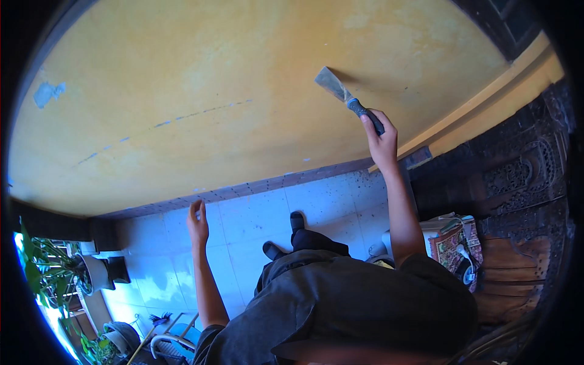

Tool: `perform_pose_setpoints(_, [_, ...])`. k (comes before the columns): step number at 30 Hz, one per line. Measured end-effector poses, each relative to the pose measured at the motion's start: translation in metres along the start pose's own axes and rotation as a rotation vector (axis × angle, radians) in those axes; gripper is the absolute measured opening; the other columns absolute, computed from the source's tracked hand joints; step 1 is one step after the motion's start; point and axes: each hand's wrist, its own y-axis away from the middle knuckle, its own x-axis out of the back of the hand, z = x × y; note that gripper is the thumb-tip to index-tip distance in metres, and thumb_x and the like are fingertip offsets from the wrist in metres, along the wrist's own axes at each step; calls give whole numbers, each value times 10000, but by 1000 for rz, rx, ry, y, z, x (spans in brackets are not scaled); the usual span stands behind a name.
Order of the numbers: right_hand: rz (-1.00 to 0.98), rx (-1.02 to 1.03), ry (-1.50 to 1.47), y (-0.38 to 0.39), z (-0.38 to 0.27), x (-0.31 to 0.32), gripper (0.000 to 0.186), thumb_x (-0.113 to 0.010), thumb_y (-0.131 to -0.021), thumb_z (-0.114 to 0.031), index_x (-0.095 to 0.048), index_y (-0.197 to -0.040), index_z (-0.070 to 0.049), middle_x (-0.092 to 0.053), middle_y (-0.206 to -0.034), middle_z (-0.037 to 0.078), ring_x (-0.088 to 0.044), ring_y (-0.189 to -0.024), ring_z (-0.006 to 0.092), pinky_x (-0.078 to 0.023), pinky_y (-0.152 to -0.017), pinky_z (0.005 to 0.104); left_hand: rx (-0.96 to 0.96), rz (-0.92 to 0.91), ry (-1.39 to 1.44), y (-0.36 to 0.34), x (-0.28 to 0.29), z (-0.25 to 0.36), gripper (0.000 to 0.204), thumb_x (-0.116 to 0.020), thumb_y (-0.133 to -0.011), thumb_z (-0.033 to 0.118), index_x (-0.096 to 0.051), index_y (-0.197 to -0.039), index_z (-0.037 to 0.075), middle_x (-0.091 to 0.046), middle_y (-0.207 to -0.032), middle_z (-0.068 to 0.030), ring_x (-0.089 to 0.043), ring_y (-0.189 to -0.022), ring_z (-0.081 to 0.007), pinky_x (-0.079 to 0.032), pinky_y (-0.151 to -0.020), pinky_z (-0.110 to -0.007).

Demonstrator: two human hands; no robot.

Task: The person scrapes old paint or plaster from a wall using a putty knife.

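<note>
My right hand (383,137) is closed round the dark handle of a putty knife (333,84). Its wide metal blade points up and left against the yellow wall (274,73), casting a shadow beside it; whether the edge touches is hard to tell. Down on the left, my left hand (198,224) hangs before the base of the wall, holding nothing, its fingers loosely bent and a little apart from the thumb. Across the wall runs a broken line of scraped marks (162,124), and a larger pale bare patch (50,94) shows at far left.
White floor tiles (243,219) spotted with flakes lie under my feet. To the right stand a carved wooden door (523,176) and a cloth-covered item (456,243). Potted plants (94,274) and a blue-seated chair (179,340) are at lower left.
</note>
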Motion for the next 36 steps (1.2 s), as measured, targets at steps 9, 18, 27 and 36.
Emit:
perform_pose_setpoints(9, [49,28,-212,-19,19,9,212,-728,-1032,-158,-697,-1108,37,-657,-830,15,-551,-770,53,-462,-665,251,-729,275,-295,-104,9,261,423,-685,-957,100,-608,-1371,64,-543,-1497,-177,-471,-1420,-414,-417,-1135,-538])
perform_pose_setpoints(18, [-101,69,-113,-53,5,14,244,-815,-949,-204,-720,-1052,-4,-736,-765,96,-717,-684,155,-533,-610,320,-971,790,-495,-177,-35,289,568,-685,-959,180,-515,-1483,45,-429,-1587,-260,-378,-1480,-485,-346,-1184,-608])
perform_pose_setpoints(27, [-123,107,-67,-81,19,54,216,-854,-900,-167,-706,-982,-33,-702,-706,109,-709,-590,224,-523,-559,319,-1116,984,-553,-225,-48,239,663,-480,-1032,425,-447,-1551,13,-372,-1638,-316,-308,-1523,-547,-272,-1212,-667])
perform_pose_setpoints(36, [-103,71,-174,-101,24,89,167,-817,-926,-83,-688,-976,11,-682,-718,26,-618,-657,58,-485,-611,236,-1099,991,-565,-226,-49,235,679,-477,-1037,454,-418,-1571,39,-367,-1633,-328,-312,-1520,-553,-269,-1214,-673])
